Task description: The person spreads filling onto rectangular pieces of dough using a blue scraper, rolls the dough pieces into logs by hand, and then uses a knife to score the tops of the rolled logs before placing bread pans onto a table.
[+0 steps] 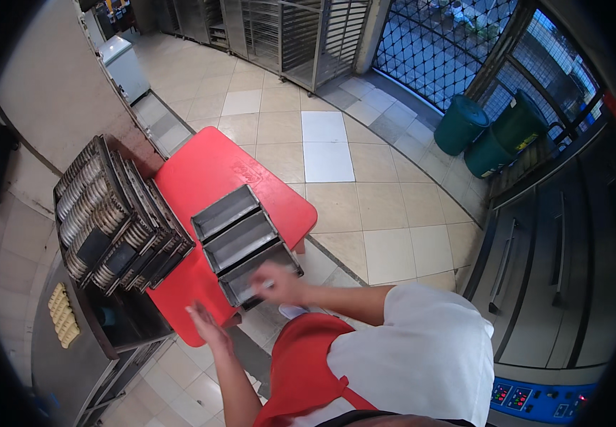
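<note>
Three joined metal loaf pans lie on a red plastic table. Over the pan nearest me is my right hand, smeared by motion; its fingers look curled, but whether they hold anything is unclear. My left hand hovers at the table's near edge, left of the pans, fingers stretched out and nothing visible in it. On the left, a tall stack of dark ridged baking trays leans beside the table.
Pale dough pieces lie on a grey counter at left. Metal racks line the back. Green bins stand by a lattice gate. Along the right is an oven with a blue control panel. A white chest stands far left.
</note>
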The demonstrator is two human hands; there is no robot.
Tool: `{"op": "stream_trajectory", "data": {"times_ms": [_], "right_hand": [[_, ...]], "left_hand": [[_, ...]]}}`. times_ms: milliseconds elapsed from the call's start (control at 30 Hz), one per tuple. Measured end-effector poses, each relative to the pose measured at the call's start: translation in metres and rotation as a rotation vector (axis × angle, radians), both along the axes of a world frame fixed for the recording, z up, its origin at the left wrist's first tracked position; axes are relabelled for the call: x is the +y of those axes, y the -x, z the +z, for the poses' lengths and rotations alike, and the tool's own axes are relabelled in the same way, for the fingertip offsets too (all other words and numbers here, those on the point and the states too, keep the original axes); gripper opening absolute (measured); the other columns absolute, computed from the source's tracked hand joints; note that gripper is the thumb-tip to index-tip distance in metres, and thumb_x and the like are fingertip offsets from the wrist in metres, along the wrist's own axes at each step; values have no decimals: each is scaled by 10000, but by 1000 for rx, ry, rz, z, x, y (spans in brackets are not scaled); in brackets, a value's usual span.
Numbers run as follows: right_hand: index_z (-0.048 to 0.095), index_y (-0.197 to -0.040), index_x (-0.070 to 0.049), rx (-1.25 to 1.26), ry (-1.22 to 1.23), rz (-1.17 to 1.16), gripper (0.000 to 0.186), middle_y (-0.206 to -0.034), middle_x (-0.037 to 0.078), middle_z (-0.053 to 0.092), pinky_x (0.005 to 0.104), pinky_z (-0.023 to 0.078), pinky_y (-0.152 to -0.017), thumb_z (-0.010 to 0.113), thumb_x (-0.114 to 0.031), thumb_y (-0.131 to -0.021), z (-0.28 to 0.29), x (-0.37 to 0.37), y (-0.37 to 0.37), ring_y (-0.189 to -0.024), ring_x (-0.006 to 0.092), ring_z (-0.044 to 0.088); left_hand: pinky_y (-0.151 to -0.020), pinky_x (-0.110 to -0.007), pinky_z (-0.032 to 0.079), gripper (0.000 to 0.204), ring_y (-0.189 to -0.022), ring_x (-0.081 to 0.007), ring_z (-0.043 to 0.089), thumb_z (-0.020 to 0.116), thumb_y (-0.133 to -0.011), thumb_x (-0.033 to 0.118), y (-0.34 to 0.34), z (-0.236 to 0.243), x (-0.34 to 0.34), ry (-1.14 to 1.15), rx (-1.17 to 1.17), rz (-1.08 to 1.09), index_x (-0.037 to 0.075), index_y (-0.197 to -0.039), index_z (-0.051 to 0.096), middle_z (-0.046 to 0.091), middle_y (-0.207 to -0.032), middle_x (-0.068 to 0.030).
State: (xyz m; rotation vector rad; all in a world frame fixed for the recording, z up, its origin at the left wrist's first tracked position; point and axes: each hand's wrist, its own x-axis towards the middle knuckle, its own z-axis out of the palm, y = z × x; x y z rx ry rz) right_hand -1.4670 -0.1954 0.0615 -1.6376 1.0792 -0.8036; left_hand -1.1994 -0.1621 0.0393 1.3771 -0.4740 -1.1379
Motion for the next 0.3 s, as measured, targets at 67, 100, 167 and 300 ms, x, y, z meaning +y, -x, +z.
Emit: {"op": "stream_trajectory", "data": {"times_ms": [67, 100, 167, 300], "right_hand": [[553, -1500, 18, -218, -159, 318, 615, -1441, 194, 601, 419, 479, -1142, 714, -375, -1056, 67, 39, -49, -1346, 293, 607], [494, -1556, 44, -360, -90, 377, 696, -1500, 198, 568, 410, 482, -1153, 696, -405, -1065, 76, 54, -72, -1356, 285, 621], [431, -1613, 35, -408, -47, 405, 738, -1605, 199, 499, 411, 388, -1242, 667, -422, -1084, 110, 61, -97, -1478, 279, 521], [281, -1709, -3, -434, 6, 481, 893, -1775, 197, 307, 409, 180, -1350, 672, -492, -1073, 143, 89, -144, -1654, 266, 279]], "left_hand": [[-1366, -461, 105, 913, -1669, -309, 224, 271, -1124, 715, -4, 48, -19, 204, 12, -4, -1, -1688, 321, 312, -1773, -179], [-1367, -464, 98, 913, -1672, -309, 211, 252, -1123, 715, 0, 72, -26, 300, 11, -33, 3, -1693, 312, 300, -1780, -174], [-1368, -468, 86, 915, -1680, -309, 186, 213, -1123, 715, -5, 119, -29, 503, -5, -66, 11, -1702, 295, 277, -1793, -163], [-1368, -475, 54, 929, -1691, -303, 133, 167, -1112, 738, -51, 162, -15, 727, -72, -42, 44, -1720, 279, 251, -1809, -129]]}}
